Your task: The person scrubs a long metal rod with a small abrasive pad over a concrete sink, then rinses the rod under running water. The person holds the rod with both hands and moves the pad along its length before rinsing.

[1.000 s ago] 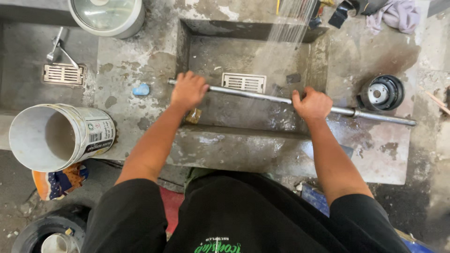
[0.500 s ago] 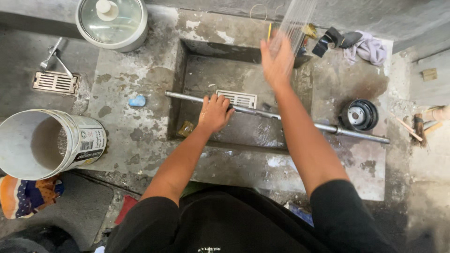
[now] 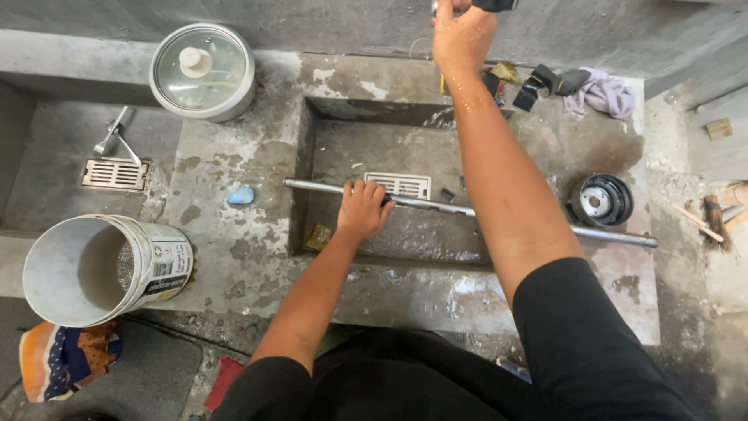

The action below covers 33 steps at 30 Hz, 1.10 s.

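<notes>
Rough, stained concrete makes up the whole washing place: a sunken sink basin [image 3: 327, 156] set into a grey bench [image 3: 234, 257], with a slotted drain grate [image 3: 398, 185] on its floor and water glistening around it. Across the basin lies a long metal rod [image 3: 608, 234], its left end resting on the basin's left edge and its right end reaching out over the bench on the right, just near a black round part [image 3: 601, 200]. The left hand [image 3: 361, 209] lies palm-down over the rod near its left end, fingers curled on it, pinning it in place. The right hand [image 3: 461, 35] is raised to the far wall at the top edge of the view, wet, its grip closed around something cut off by the frame; what it is cannot be told.

By its look the rod is stiff steel, fairly heavy and slick while wet, so it would likely roll or slide. Taking it with two hands spaced well apart seems the surest hold.

To the left stand a lidded pot [image 3: 202, 70], a white bucket [image 3: 101, 269] on its side and a small blue lump [image 3: 241, 195]; rags [image 3: 604, 92] lie far right.
</notes>
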Each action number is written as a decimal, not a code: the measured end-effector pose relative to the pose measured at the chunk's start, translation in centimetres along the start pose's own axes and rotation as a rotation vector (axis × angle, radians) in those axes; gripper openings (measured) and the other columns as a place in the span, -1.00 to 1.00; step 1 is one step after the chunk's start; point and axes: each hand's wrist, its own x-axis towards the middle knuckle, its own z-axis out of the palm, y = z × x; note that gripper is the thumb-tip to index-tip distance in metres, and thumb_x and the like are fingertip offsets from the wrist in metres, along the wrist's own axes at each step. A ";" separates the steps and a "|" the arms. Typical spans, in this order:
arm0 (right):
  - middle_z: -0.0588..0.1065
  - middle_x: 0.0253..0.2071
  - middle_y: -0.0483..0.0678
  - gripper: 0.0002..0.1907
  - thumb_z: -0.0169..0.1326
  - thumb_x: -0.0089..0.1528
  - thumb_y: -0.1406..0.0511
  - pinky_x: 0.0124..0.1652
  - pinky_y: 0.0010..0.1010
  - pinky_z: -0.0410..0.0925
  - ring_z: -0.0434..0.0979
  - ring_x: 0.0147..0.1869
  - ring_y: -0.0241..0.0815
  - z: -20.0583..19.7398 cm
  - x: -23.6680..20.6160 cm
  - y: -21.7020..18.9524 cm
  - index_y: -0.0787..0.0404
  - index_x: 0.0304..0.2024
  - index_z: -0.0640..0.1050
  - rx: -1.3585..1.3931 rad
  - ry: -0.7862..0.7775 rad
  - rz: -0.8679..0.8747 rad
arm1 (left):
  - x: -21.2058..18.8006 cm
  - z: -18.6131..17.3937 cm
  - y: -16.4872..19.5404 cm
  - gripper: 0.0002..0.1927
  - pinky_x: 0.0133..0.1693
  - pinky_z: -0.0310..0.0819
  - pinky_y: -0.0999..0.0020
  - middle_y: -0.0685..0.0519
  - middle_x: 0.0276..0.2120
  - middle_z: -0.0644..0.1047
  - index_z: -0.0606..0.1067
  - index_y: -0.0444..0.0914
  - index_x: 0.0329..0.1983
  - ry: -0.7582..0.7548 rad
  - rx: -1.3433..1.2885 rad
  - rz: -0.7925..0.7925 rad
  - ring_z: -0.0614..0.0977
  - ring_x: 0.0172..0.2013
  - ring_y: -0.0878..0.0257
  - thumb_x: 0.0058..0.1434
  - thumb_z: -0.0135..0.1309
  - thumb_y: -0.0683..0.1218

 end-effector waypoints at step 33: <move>0.53 -0.04 -0.05 -0.78 0.06 0.40 0.16 0.32 0.02 0.11 0.40 0.27 0.03 -23.1 -21.5 18.1 0.11 -0.16 0.65 -0.903 -0.468 -0.351 | 3.1 4.1 9.2 -0.67 0.14 0.23 -0.20 -0.03 -0.13 0.55 0.53 -0.19 -0.11 -0.056 -0.043 0.157 0.48 0.05 -0.02 0.34 -0.04 0.12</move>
